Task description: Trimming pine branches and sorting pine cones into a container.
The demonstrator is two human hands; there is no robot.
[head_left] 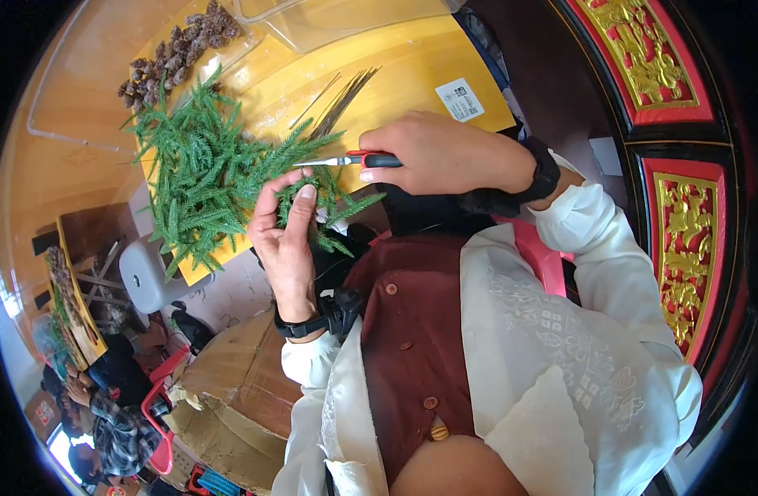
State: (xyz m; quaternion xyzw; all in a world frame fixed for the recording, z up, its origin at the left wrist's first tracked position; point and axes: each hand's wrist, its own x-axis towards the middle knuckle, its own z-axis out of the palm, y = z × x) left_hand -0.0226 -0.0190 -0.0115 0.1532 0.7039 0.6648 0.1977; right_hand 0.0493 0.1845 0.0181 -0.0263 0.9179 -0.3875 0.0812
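My left hand (288, 236) pinches a green artificial pine sprig (333, 219) between thumb and fingers, just off the near edge of the yellow table (416, 62). Coming in from the right, my right hand (445, 153) is closed round pliers (383, 159) with red and black handles. Their narrow silver jaws reach left to just above my left fingertips; whether they grip anything there I cannot tell. Left of my hands a heap of artificial pine sprigs (193, 169) covers the table. Thin dark wires (343, 103) lie beyond the pliers.
Brown pine cones (176, 56) are gathered at the table's far left. A clear plastic bin (329, 29) stands at the back, and a white label (460, 100) is stuck near the right corner. Below left are a cardboard box (238, 364), a grey stool (151, 277) and another person (126, 434).
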